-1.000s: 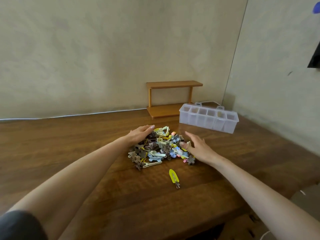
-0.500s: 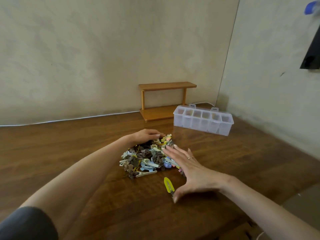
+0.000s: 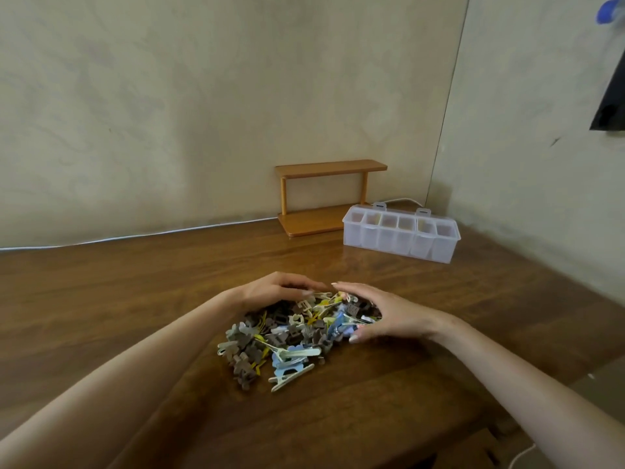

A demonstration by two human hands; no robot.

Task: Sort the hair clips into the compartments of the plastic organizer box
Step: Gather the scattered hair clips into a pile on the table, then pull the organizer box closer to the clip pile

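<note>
A heap of mixed hair clips (image 3: 287, 336), brown, yellow, blue and cream, lies on the wooden table (image 3: 135, 299) in front of me. My left hand (image 3: 274, 289) arches over the heap's far left side, fingers curved down onto the clips. My right hand (image 3: 385, 313) cups the far right side. Its fingers curl over the top and its thumb sits on the near edge. The fingertips of both hands nearly meet behind the heap. The clear plastic organizer box (image 3: 402, 242), with a row of open compartments, stands at the back right, well beyond both hands.
A small two-tier wooden shelf (image 3: 324, 198) stands against the wall, just left of the box. A white cable (image 3: 135, 235) runs along the table's back edge. The table's right edge drops off near my right forearm.
The stray yellow clip that lay apart in front of the heap is gone from there. My right hand swept across that spot, and both hands now close round the heap's far side.
</note>
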